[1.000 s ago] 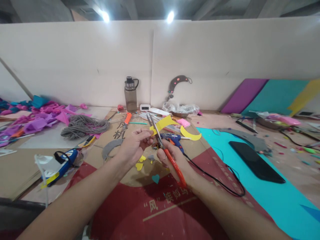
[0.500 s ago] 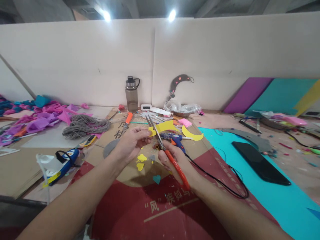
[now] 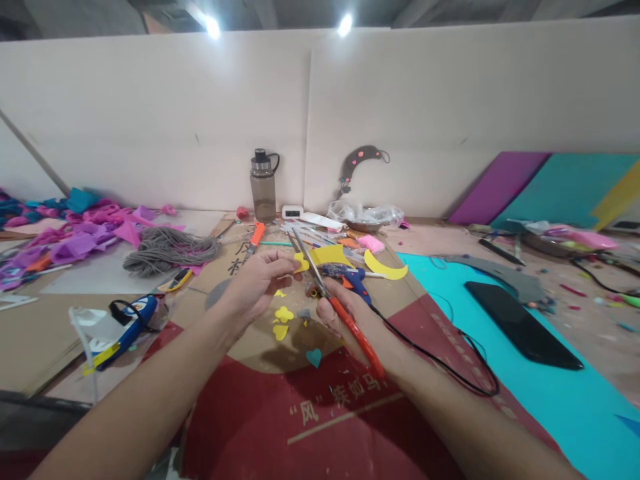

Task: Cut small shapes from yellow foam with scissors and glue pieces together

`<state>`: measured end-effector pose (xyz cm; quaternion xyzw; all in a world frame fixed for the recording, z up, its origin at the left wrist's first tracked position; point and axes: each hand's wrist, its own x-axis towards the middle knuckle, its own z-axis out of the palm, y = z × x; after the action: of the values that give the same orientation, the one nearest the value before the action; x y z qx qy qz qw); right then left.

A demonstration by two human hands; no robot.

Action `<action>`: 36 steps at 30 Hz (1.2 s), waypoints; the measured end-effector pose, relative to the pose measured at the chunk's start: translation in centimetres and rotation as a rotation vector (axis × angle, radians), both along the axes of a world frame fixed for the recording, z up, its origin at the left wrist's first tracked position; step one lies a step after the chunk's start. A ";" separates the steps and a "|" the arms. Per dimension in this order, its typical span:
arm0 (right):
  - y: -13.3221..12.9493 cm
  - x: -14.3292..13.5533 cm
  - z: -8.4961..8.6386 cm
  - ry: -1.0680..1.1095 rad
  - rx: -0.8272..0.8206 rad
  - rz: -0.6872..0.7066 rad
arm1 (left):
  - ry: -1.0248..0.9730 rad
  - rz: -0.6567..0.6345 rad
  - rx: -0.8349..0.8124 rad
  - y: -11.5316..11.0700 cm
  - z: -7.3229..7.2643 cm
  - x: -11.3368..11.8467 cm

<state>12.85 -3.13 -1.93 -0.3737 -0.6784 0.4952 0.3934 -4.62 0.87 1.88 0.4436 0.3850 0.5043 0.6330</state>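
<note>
Between the fingertips of my left hand (image 3: 260, 283) is a small yellow piece (image 3: 301, 263). My right hand (image 3: 353, 317) grips red-handled scissors (image 3: 356, 333), their blades slightly apart and pointing up and away beside the yellow piece. A larger yellow strip (image 3: 327, 255) shows just behind the blades; whether it joins the small piece is hidden. Below my hands, a yellow flower shape (image 3: 284, 314), a yellow heart (image 3: 281, 332) and a teal heart (image 3: 314, 358) lie on the cardboard. A yellow crescent (image 3: 385, 267) lies beyond my right hand.
A blue glue gun (image 3: 356, 283) with a black cable lies by my right hand. A bottle (image 3: 263, 187) stands at the back. Grey cord (image 3: 170, 250) and felt scraps lie left; a black phone (image 3: 523, 325) rests on the teal sheet (image 3: 575, 400) at right.
The scissor blades have opened a little and their tips have shifted slightly left. The small yellow piece now looks separated from the strip by the blades.
</note>
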 end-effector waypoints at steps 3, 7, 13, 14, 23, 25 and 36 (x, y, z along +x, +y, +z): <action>-0.1 -0.1 0.1 -0.016 0.015 -0.007 | -0.021 0.007 -0.005 -0.2 0.1 0.2; -0.2 -0.1 0.1 -0.028 0.026 -0.012 | -0.029 0.022 -0.019 -0.3 0.1 0.4; -0.1 -0.1 -0.3 -0.020 0.013 -0.021 | -0.024 0.021 -0.027 -0.3 0.2 0.6; -0.1 -0.1 -0.4 -0.028 0.007 -0.023 | -0.023 0.017 -0.030 -0.3 0.2 0.6; -0.4 -0.2 0.5 -0.058 0.044 -0.065 | -0.024 0.005 -0.014 -0.2 0.0 0.5; -0.4 -0.2 0.6 -0.074 0.079 -0.075 | -0.031 0.000 -0.010 -0.2 -0.1 0.5; -0.4 -0.3 0.2 -0.006 -0.007 -0.041 | 0.000 0.003 -0.011 -0.3 0.1 0.6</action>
<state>12.59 -3.54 -1.68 -0.3902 -0.6702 0.4883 0.4001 -4.03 0.62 1.94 0.4397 0.3881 0.5032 0.6347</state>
